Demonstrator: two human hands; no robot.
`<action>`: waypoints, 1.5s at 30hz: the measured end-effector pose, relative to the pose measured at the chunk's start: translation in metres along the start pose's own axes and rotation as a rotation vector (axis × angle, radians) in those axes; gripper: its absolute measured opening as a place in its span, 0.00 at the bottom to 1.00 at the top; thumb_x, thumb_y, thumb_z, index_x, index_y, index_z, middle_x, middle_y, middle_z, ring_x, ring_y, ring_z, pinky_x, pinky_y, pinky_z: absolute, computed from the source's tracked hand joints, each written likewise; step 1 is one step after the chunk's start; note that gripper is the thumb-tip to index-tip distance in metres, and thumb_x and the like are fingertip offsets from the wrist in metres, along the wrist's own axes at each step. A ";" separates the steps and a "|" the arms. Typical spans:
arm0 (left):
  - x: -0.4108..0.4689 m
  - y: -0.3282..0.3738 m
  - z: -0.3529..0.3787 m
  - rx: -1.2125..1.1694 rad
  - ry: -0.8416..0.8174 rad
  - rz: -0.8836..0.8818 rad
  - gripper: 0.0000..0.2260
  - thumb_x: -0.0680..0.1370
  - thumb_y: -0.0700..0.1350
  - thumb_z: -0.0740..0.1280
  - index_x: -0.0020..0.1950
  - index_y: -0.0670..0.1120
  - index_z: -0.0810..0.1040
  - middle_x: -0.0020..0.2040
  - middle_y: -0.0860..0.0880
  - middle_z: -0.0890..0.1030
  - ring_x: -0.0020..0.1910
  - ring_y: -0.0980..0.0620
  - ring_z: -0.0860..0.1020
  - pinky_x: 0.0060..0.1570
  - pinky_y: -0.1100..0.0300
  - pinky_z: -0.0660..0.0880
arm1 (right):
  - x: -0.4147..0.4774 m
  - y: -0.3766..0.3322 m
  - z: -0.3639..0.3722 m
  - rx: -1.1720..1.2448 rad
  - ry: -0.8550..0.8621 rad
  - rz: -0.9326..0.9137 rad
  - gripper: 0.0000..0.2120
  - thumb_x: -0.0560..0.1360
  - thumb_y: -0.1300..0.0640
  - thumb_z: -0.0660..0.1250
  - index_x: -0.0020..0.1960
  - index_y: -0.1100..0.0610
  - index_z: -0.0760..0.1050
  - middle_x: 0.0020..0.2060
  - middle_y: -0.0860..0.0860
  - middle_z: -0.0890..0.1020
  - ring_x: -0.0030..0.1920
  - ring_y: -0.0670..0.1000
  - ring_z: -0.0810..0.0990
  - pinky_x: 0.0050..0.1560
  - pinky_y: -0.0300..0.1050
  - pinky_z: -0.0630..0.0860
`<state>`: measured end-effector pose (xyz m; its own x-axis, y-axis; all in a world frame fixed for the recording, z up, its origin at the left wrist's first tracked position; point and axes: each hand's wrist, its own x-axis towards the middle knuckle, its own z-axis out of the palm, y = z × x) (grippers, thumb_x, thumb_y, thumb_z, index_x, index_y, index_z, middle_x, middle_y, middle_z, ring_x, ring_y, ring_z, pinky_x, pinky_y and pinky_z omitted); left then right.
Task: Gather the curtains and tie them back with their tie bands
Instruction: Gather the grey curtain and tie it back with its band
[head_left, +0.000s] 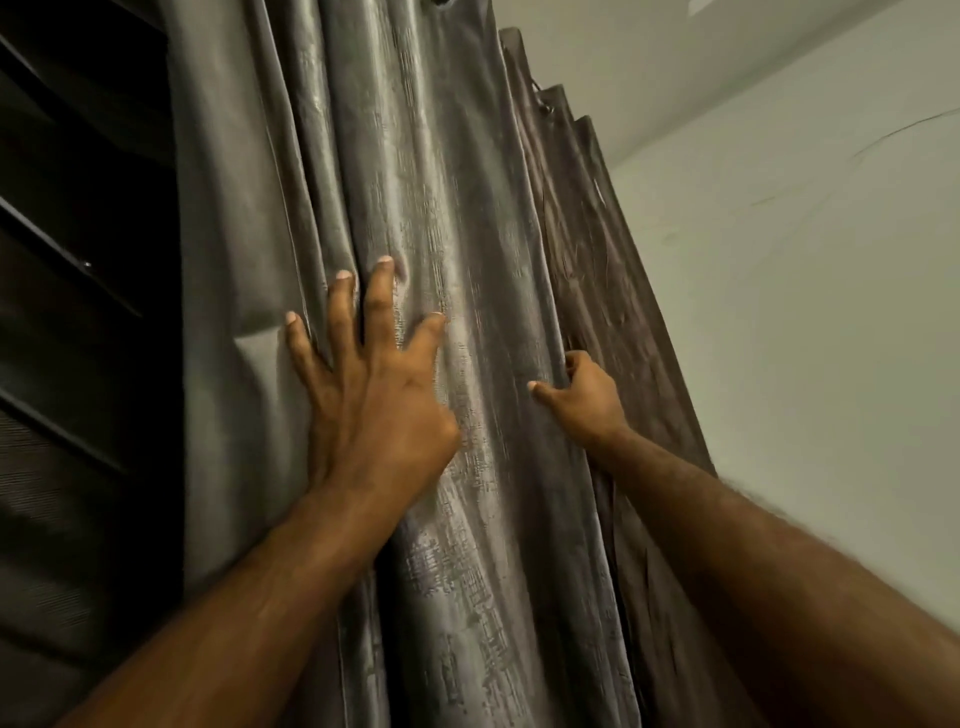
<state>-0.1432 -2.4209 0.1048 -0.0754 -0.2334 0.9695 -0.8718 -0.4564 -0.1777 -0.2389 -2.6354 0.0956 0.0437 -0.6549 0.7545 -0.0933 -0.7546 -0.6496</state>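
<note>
Curtains (467, 182) — glossy grey pleats (left hand (374, 405) flat).

Two bare arms. Left hand (374, 395): long fingers, short trimmed nails, tendons and knuckles stand out on its back. Left forearm (249, 597): bare to the frame edge. Right hand (582, 400): smaller in view, one short nail visible. Right forearm (753, 561): bare, fine hairs along its upper edge.

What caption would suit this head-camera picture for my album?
Left hand spread flat on the grey curtain, right hand gripping its folded edge beside a pale wall.
</note>
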 end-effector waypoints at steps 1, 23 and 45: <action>0.003 0.001 0.007 0.013 -0.009 -0.016 0.35 0.67 0.48 0.71 0.73 0.56 0.67 0.80 0.48 0.46 0.79 0.42 0.42 0.73 0.32 0.45 | 0.006 0.005 0.005 0.024 -0.011 -0.001 0.22 0.74 0.47 0.73 0.63 0.55 0.72 0.54 0.51 0.81 0.51 0.52 0.82 0.52 0.55 0.82; 0.038 -0.037 -0.037 -0.118 0.154 -0.214 0.35 0.73 0.31 0.66 0.77 0.51 0.62 0.69 0.52 0.64 0.65 0.50 0.67 0.52 0.60 0.72 | 0.022 -0.072 0.031 0.159 -0.113 -0.220 0.13 0.83 0.46 0.57 0.52 0.54 0.76 0.45 0.50 0.81 0.49 0.57 0.80 0.48 0.54 0.77; 0.017 -0.111 -0.155 -0.142 0.042 -0.193 0.27 0.73 0.33 0.66 0.70 0.51 0.73 0.68 0.49 0.65 0.62 0.44 0.71 0.60 0.51 0.74 | -0.100 -0.227 0.012 0.294 -0.062 -0.159 0.16 0.78 0.56 0.60 0.64 0.46 0.71 0.50 0.51 0.82 0.49 0.56 0.81 0.52 0.51 0.77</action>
<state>-0.1224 -2.2408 0.1673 0.0814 -0.1165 0.9899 -0.9313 -0.3627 0.0339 -0.2106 -2.3984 0.1665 0.0955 -0.5226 0.8472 0.2099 -0.8214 -0.5303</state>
